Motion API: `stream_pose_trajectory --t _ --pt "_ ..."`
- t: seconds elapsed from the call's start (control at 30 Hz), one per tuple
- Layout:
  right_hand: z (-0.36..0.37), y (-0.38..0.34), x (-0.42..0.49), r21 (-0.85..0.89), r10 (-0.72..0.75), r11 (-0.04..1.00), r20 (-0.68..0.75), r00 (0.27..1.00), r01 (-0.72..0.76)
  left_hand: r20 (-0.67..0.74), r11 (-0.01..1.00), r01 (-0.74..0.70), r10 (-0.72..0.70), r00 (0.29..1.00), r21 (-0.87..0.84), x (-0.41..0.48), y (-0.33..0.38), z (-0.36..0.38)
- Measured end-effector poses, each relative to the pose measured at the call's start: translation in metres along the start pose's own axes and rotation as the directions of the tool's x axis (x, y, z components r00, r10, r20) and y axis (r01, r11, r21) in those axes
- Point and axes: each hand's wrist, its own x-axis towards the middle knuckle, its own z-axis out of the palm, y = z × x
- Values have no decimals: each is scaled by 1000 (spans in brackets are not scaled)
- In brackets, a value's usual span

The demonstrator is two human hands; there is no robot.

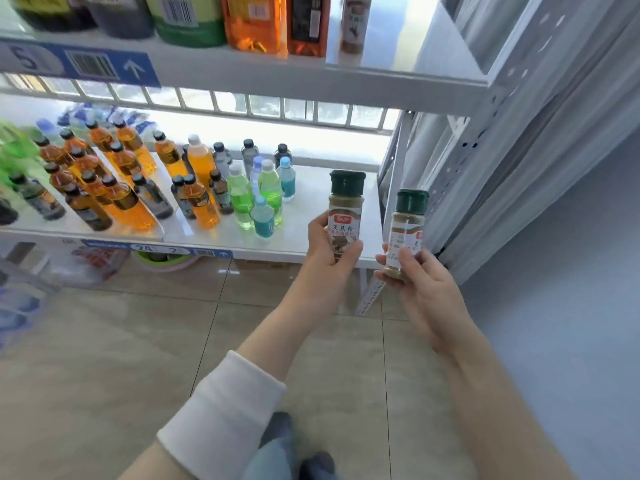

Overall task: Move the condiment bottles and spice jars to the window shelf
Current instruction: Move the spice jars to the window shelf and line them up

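Observation:
My left hand [327, 258] grips a spice jar [346, 206] with a dark green cap and brown powder, held upright just in front of the white lower shelf [311, 209] by the window. My right hand [415, 282] holds a second green-capped spice jar [408, 223], tilted slightly, to the right of the shelf's front corner. Both jars are in the air, off the shelf. The shelf's right end behind the left jar is bare.
Many drink bottles, orange [201, 199], green [240, 199] and dark, crowd the lower shelf's left and middle. The upper shelf [242, 71] carries large bottles [254, 22] and one spice jar [353, 26]. A perforated metal upright [485, 150] stands at the right. The floor is tiled.

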Motion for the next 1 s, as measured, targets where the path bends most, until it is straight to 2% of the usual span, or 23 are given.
stream_pose_trajectory --t 0.23,0.4,0.63,0.73,0.93,1.0 --pt "31 -94 47 -185 -229 959 -68 971 214 20 980 -186 185 983 69 60 84 -10" --pt "40 -129 88 -262 -326 923 -150 933 281 64 962 -265 261 963 70 102 110 -19" --pt "37 -167 162 -323 -386 893 -190 902 314 84 958 -286 286 955 -14 161 126 -9" --pt "36 -189 208 -340 -403 882 -186 896 326 44 961 -277 278 960 -21 189 131 -1" --pt "38 -228 310 -514 -464 803 -224 857 301 -28 967 -250 249 968 -53 242 146 28" --pt "41 -237 343 -481 -445 828 -246 861 290 -50 968 -244 242 969 -61 262 154 36"
